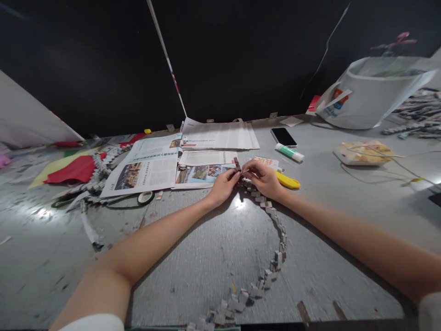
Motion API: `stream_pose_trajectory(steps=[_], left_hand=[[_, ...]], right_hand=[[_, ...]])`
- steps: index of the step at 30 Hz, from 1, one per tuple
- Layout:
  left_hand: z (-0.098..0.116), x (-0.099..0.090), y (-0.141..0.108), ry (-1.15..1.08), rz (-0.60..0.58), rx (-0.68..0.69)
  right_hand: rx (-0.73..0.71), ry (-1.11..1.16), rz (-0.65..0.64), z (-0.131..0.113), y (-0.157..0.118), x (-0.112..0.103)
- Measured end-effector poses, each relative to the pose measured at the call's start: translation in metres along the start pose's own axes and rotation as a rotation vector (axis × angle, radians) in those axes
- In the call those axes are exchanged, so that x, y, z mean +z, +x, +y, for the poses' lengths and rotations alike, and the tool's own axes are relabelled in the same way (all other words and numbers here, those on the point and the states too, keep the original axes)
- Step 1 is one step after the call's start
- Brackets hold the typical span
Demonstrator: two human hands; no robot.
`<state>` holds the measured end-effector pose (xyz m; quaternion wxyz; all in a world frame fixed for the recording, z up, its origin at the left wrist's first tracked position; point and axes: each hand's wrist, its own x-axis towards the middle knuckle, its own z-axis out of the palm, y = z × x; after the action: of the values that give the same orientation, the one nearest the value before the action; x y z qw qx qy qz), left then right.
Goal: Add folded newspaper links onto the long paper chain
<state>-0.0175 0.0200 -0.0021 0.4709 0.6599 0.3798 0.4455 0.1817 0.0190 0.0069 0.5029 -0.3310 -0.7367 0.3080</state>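
A long chain of folded paper links (270, 276) curves over the grey table from the front edge up to my hands. My left hand (223, 185) pinches a small folded paper strip (236, 163) that stands up above its fingertips. Close beside it, my right hand (262, 178) is closed with thumb and forefinger on a small piece of paper at the chain's far end. The fingertips of both hands almost meet. My right hand partly hides the end of the chain.
Newspapers (148, 168) and stacked printed sheets (220, 135) lie beyond my hands. A yellow cutter (288, 180), a glue stick (289, 152) and a phone (283, 137) are to the right, with a plastic packet (361, 153) and a white bag (368, 96). Green tape (145, 198) lies left.
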Motion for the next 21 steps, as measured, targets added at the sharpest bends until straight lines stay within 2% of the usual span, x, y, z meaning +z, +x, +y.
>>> stream_pose_trajectory(steps=[10, 17, 21], left_hand=[[-0.0016, 0.0021, 0.0020, -0.031, 0.129, -0.097], [-0.0017, 0.0005, 0.0019, -0.066, 0.217, -0.092], [-0.0018, 0.0004, 0.0011, -0.043, 0.256, -0.068]], right_hand=[[-0.120, -0.091, -0.054, -0.0061, -0.0003, -0.0025], [-0.074, -0.095, -0.038, -0.0048, 0.0012, -0.0042], [0.004, -0.072, -0.056, 0.0011, 0.0032, -0.0037]])
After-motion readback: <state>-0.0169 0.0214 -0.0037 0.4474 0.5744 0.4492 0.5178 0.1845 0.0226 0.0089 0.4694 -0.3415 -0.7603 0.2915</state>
